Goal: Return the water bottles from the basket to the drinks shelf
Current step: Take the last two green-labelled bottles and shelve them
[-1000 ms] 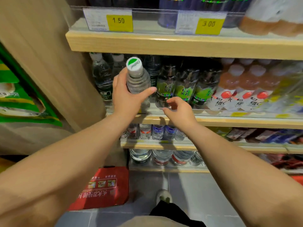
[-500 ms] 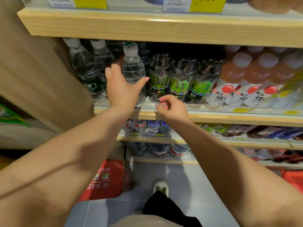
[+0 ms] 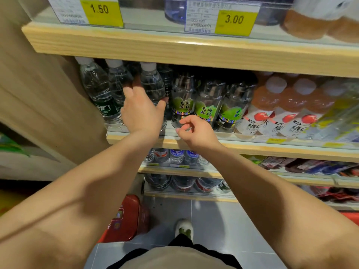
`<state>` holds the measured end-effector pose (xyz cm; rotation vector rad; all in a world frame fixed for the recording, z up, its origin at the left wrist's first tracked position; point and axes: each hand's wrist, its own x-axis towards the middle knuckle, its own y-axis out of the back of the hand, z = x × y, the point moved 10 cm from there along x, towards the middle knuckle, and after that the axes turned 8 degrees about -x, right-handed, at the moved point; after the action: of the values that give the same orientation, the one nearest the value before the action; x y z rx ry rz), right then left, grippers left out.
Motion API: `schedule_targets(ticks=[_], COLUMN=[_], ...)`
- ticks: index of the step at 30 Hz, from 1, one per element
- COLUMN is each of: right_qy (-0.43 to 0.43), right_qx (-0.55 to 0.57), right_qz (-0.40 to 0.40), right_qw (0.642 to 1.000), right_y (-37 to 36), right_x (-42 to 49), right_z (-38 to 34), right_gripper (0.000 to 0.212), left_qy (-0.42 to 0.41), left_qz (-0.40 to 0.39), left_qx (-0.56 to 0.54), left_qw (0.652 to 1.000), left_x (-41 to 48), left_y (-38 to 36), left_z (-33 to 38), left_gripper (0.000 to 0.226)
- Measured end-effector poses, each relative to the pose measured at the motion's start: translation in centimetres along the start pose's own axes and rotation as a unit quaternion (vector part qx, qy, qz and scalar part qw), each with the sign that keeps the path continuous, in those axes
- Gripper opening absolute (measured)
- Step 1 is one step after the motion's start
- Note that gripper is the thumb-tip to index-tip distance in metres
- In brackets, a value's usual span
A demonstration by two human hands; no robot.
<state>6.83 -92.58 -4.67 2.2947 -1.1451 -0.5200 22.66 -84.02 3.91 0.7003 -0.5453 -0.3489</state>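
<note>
While the left hand (image 3: 141,113) wraps fingers and thumb round a white-capped water bottle (image 3: 152,84) standing upright on the drinks shelf (image 3: 272,150), the right hand (image 3: 196,133) hovers just to its right at the shelf's front edge, fingers loosely curled on nothing. Below the left forearm sits the red basket (image 3: 128,220).

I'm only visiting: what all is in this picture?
water bottles: three, clear, white caps, middle shelf, left
soda water bottles: three, green labels, beside them
peach drink bottles: at least three, orange-pink, further right
price tags: two, yellow, top shelf
small bottles: several, red or blue labels, lower shelf
basket: one, red, floor
shoe: one, white, floor
left hand: one, grips rightmost water bottle
right hand: one, loosely curled, holding nothing, by middle shelf's edge
</note>
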Motion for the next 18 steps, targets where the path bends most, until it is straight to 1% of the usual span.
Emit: schedule_targets(ticks=[2,5,7,9,11,12,15,18], right_qy=[-0.005,-0.016,-0.029,-0.051,-0.081,-0.096,-0.146,-0.203], right_qx=[0.011,-0.007,-0.02,-0.019,0.008,0.016,0.015,0.02], right_qz=[0.011,0.045,0.085,0.125,0.16,0.182,0.229,0.277], right_qw=[1.0,0.999,0.996,0.991,0.984,0.979,0.962,0.939], right_y=[0.6,1.7,2.5,3.0,3.2,3.5,4.5,6.4], right_x=[-0.9,-2.9,-4.9,-7.5,-10.8,-12.7,-19.2,-26.5], right_z=[-0.4,-0.7,-0.7,-0.3,0.7,1.3,3.5,6.8], right_gripper=[0.025,0.026,0.025,0.024,0.023,0.022,0.022,0.021], left_qy=[-0.022,-0.04,-0.061,-0.092,-0.127,-0.148,-0.194,-0.217], left_qz=[-0.005,-0.032,-0.05,-0.093,-0.169,-0.215,-0.353,-0.45], left_qx=[0.018,-0.003,-0.048,-0.128,-0.2,-0.218,-0.244,-0.242], left_qw=[1.0,0.999,0.996,0.983,0.957,0.94,0.882,0.832], left_x=[0.0,-0.5,-1.5,-3.5,-6.5,-8.3,-14.5,-21.1], left_y=[0.5,1.2,1.8,1.9,1.5,1.1,-0.3,-1.3], left_z=[0.5,0.6,0.4,0.4,0.7,1.0,2.3,4.2], left_gripper=[0.055,0.048,0.052,0.058,0.054,0.051,0.043,0.04])
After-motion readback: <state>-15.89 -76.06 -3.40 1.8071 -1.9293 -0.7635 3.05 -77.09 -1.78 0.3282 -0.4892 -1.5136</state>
